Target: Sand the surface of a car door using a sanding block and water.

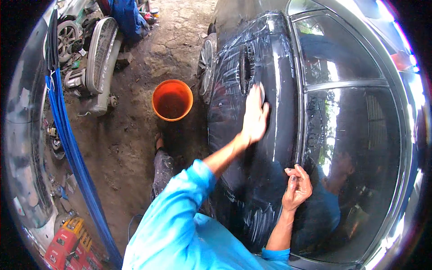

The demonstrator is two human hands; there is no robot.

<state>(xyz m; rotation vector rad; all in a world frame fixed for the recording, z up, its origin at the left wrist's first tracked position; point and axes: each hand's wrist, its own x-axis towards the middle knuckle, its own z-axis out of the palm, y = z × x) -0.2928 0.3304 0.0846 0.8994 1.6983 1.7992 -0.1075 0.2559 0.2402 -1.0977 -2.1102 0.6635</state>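
Note:
My left hand [255, 118] lies on the black car door [238, 157], just below the door handle recess [247, 67]. Its fingers are stretched along the panel, and a thin greyish edge shows beside them, so something I cannot make out is pressed under them. Whitish, wet-looking smears cover the door around the handle and lower down. Close to the lower window trim, my right hand [297, 186] has loosely bent fingers, thumb and fingertips slightly apart, and nothing visible in it. Dark side windows [355, 130] lie to its right, reflecting my blue sleeve.
An orange bucket [173, 100] stands on the dirt floor left of the car wheel [207, 63]. Removed bumper parts [101, 58] and a loose wheel [67, 38] lie at far left. A blue strap of cloth [72, 144] hangs there; a red and yellow crate [67, 247] sits lower left.

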